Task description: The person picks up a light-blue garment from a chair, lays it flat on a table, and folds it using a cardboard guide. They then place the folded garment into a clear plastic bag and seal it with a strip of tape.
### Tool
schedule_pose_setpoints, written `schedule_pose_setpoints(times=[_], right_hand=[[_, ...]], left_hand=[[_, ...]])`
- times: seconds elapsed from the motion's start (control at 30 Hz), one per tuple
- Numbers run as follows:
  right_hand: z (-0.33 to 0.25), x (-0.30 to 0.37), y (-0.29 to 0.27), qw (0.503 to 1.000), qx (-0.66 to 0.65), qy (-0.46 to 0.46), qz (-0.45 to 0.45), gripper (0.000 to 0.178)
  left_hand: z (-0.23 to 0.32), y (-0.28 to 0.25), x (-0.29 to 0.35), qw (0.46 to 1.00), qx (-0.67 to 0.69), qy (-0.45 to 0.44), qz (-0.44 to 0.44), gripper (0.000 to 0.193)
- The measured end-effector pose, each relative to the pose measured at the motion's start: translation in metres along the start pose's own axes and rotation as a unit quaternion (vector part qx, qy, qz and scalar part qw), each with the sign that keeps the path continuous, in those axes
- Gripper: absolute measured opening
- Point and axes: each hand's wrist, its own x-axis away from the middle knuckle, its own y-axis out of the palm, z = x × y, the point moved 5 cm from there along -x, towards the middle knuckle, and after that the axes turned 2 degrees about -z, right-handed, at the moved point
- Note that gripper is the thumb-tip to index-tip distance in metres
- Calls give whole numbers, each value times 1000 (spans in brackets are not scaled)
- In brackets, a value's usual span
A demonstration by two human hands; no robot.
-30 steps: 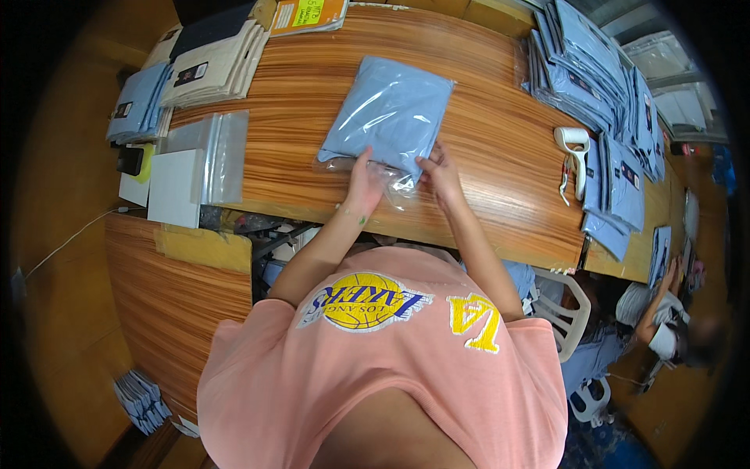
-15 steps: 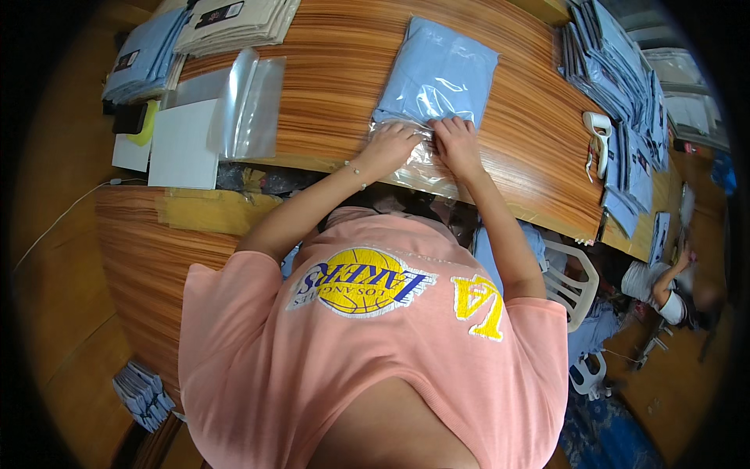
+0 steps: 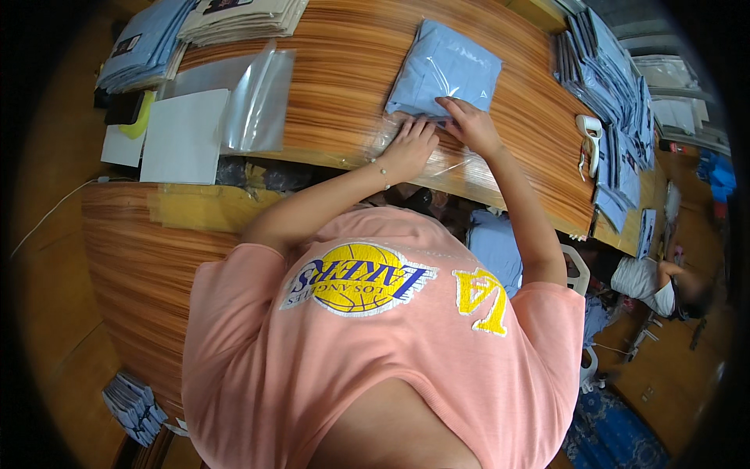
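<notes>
A folded light blue garment lies on the wood-grain table in front of me, inside a clear plastic bag. The bag's loose, see-through end reaches toward the near table edge. My left hand rests on that loose end with its fingers stretched toward the garment's near edge. Beside it, my right hand has its thumb and fingers at the garment's near edge, taking hold of the bag there. The fingertips partly cover the plastic, so its fold is hard to make out.
Clear bags and a white sheet lie at left. Beige garments and blue garments are stacked behind. At right are bagged blue garments and a white handheld device. Another person is at far right.
My right hand has shifted right and its fingers have spread over the garment's near edge. My left hand has moved slightly right and nearer to me. The package sits slightly farther right in view.
</notes>
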Motion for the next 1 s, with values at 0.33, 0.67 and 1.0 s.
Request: schedule_pose_setpoints(times=[0.33, 0.67, 1.0], right_hand=[[-7, 1, 11, 995, 82, 61, -6, 41], [-36, 20, 17, 984, 68, 130, 99, 44], [-136, 6, 89, 976, -123, 158, 85, 17]], left_hand=[[6, 9, 4, 995, 52, -47, -72, 58], [-43, -64, 76, 936, 183, -203, -223, 29], [-97, -41, 64, 943, 287, -146, -84, 11]])
